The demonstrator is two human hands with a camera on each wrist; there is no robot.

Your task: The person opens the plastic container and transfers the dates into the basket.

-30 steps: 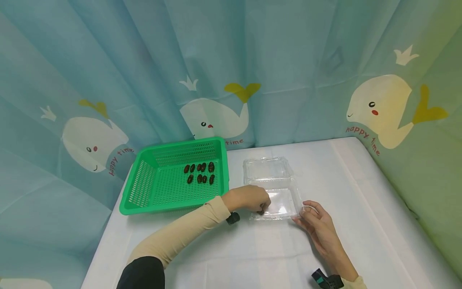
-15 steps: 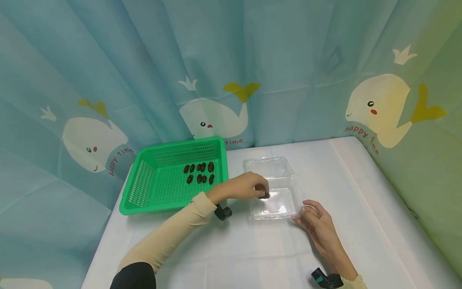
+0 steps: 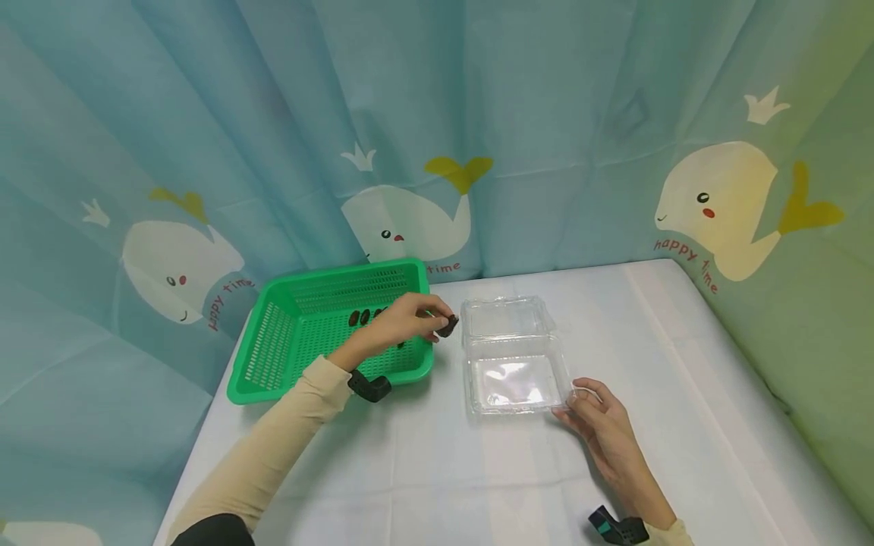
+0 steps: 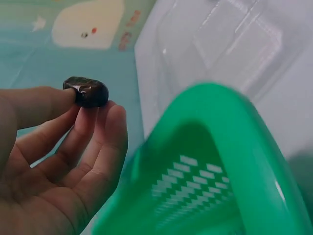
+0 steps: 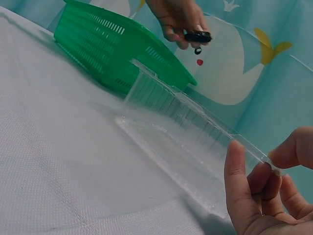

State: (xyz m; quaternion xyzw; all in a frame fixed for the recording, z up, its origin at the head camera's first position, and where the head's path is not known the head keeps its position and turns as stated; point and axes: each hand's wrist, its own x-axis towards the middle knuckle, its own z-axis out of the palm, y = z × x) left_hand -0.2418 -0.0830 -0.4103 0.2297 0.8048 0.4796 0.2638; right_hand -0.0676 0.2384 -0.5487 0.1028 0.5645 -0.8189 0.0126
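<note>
A dark brown, glossy, wrinkled date (image 4: 90, 92) is pinched between the thumb and fingers of my left hand (image 3: 399, 320). That hand is raised over the right rim of the green perforated basket (image 3: 317, 345), just left of a clear plastic clamshell box (image 3: 515, 379). My right hand (image 3: 604, 432) pinches the near right corner of the box between thumb and fingers. The box lies open, its lid (image 3: 504, 318) folded back toward the curtain, and no date shows inside it. More dates (image 3: 353, 318) lie in the basket, partly hidden behind my left hand.
A white cloth (image 3: 451, 470) covers the table. Close behind it hangs a blue curtain (image 3: 546, 114) with printed whales, which turns green along the right side. Each wrist wears a black camera mount (image 3: 369, 387).
My left hand has lifted the date from the box's near left part and carried it left and back to the basket's right rim. My right hand stays at the box corner.
</note>
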